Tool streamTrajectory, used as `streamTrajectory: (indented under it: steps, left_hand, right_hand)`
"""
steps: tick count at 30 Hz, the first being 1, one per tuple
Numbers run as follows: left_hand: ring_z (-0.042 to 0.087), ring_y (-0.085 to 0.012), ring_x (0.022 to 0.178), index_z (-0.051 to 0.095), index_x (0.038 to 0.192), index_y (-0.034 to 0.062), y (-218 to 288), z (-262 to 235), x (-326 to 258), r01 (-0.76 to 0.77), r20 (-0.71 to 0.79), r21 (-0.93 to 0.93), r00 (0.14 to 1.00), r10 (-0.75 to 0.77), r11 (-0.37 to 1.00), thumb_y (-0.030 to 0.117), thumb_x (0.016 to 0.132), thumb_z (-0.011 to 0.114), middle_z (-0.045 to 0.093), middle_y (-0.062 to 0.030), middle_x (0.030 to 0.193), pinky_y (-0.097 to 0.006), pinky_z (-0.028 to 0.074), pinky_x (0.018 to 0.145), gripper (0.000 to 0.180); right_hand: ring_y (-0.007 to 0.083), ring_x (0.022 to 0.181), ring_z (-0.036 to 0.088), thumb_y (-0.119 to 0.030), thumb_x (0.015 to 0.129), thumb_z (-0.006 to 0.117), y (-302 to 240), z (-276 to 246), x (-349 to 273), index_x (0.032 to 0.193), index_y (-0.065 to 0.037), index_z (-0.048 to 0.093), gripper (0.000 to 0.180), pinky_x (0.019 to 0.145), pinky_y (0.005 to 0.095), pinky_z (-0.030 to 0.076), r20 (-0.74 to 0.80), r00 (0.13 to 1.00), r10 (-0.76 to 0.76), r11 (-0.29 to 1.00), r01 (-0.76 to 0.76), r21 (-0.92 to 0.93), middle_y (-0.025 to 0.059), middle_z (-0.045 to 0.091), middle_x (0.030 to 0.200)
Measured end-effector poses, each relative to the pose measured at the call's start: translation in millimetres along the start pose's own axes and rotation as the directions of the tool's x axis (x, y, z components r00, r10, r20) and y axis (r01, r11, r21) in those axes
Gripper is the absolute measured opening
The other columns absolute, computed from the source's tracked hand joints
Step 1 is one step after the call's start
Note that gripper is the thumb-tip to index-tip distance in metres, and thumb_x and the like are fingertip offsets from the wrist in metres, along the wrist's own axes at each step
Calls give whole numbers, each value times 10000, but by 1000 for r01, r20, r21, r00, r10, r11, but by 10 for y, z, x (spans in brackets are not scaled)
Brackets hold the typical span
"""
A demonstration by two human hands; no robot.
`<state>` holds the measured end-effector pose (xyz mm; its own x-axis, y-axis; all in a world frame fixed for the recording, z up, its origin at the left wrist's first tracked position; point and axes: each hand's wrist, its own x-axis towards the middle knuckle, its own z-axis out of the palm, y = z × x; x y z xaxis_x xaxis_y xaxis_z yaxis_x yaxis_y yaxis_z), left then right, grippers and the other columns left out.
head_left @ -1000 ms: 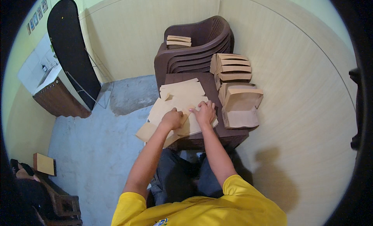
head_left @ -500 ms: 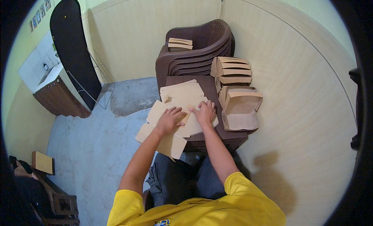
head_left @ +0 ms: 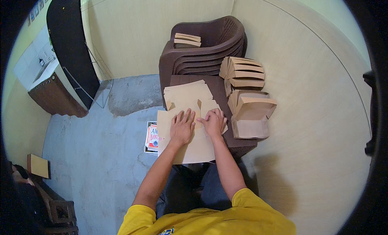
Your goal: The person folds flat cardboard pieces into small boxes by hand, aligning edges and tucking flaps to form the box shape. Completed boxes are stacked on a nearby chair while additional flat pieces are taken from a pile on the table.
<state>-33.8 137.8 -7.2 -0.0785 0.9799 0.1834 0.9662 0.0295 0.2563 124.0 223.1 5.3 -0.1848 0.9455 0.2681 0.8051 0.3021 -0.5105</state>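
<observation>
A cardboard sheet [head_left: 194,150] lies under the fingers [head_left: 187,115] on the brown counter [head_left: 220,91], two small flaps [head_left: 199,104] raised beyond them, its walls apparently still flat. The left hand [head_left: 182,130] spreads flat, gripping nothing; the right hand [head_left: 214,122] half curls on the sheet, any pinch hidden. Right of the fingers, a folded open box [head_left: 250,126] shows nothing inside; nested boxes [head_left: 244,73] sit beyond.

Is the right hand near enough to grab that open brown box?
Probably yes: the open brown box sits just right of the right hand, with only some flat cardboard and dark brown surface between them. The hand would have to leave the cardboard first.
</observation>
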Motion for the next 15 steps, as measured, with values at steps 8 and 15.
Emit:
streamTrajectory:
  steps: [8,15]
  left_hand:
    - [346,-340,1591,426,1679,192,-14,12,35,11,11,-19,1000,-10,1000,379,1109,462,370,-62,1756,-529,238,1305,601]
    - [278,-365,1636,372,1700,165,-55,-22,138,11,-56,-184,998,-21,983,471,956,649,348,-168,1752,-543,177,1338,851]
  right_hand:
    - [317,1142,629,-493,799,924,-108,96,311,778,-112,712,436,935,520,470,-38,999,38,992,-42,-117,64,706,1082]
    - [389,1046,729,-369,893,845,105,-531,-300,982,-40,775,348,854,494,590,282,959,24,999,-15,-32,187,727,1133]
